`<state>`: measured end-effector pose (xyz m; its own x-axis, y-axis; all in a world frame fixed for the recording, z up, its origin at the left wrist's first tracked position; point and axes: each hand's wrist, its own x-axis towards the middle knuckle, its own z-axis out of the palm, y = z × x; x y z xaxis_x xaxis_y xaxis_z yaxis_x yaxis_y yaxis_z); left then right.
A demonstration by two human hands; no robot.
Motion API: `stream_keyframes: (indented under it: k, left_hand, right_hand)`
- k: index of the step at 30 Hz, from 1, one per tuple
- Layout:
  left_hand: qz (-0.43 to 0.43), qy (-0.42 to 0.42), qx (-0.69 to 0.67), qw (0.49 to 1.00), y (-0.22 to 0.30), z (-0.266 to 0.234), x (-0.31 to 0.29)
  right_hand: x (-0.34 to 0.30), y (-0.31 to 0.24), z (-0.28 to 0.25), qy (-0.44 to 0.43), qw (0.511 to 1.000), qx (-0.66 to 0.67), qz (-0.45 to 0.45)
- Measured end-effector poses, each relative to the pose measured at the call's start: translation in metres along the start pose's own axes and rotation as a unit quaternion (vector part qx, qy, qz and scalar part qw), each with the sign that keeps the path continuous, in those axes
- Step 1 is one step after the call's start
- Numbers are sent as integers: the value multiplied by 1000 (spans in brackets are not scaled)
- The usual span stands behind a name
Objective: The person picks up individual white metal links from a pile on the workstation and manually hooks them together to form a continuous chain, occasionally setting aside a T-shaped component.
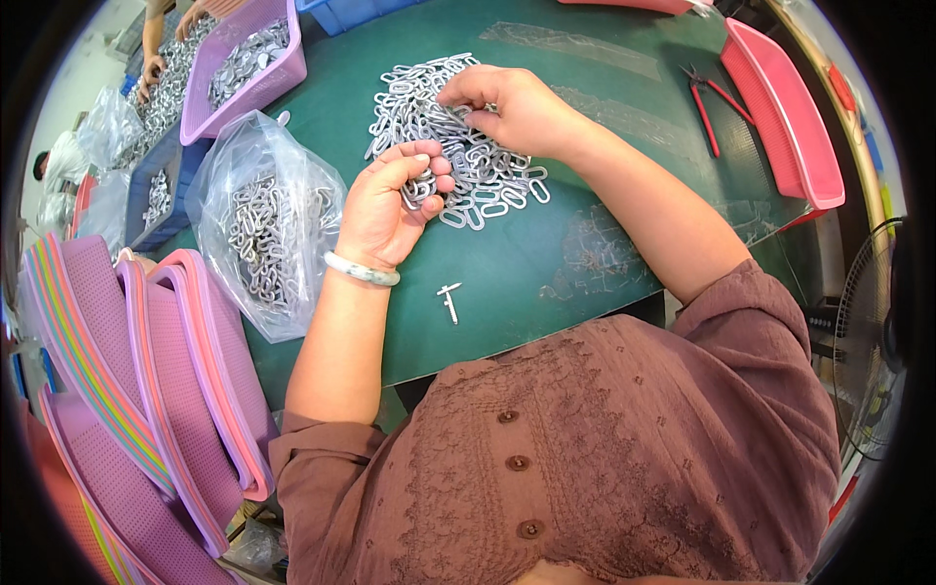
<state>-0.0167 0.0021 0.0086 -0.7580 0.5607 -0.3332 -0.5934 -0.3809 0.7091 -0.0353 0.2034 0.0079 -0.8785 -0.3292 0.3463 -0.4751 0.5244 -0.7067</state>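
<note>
A heap of grey oval metal links [492, 175] lies spread on the green tabletop [429, 341]. At the heap's near left side my left hand [385, 210] is turned palm up, its fingers curled around several metal links [417, 188]. My right hand [526, 112] reaches over the top of the heap from the right. Its fingers and thumb are bent around links there; which ones are in its grip is partly hidden. A small silver T-shaped piece [449, 302] lies on the table nearer to me.
Left of my hands stands a clear plastic bag [263, 234] of metal parts. Beyond it are a purple basket [200, 102] and a blue bin [146, 229] with parts. Purple baskets [185, 370] are stacked at left. Red-handled pliers [704, 117] and a pink basket [785, 127] sit at right. Another person's hand [151, 73] works far left.
</note>
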Motion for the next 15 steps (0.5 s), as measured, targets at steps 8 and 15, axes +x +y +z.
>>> stream_keyframes:
  k: [8, 15]
  left_hand:
    - [1, 14, 7, 1000, -1, 2, 0]
    - [2, 23, 20, 1000, -1, 1, -1]
  right_hand:
    - [-3, -2, -2, 29, 997, -30, -68]
    - [-5, 6, 2, 44, 985, -144, -82]
